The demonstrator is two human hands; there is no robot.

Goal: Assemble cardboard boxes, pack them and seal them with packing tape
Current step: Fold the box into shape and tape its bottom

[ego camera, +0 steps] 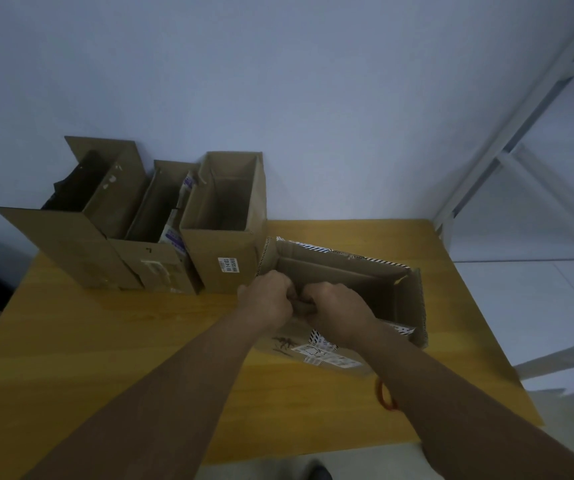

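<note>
Head view: left hand (266, 300), right hand (338, 310) grip open box (411, 301) near edge; fingertips hidden.

Dim, underexposed, with a cool blue-grey cast on the wall (313, 81). Light is soft and diffuse, no glare or hard highlights. The brightest zone is at the right, by the white frame (507, 147). Insides of the tall boxes (223, 261) and the low box (413, 306) go near black. There's a soft shadow on the table (88, 358) at the tall boxes' base. Forearms (181, 382) are dark with little detail. Wide-angle bowing shows at the edges, and fine print is mushy.
</note>
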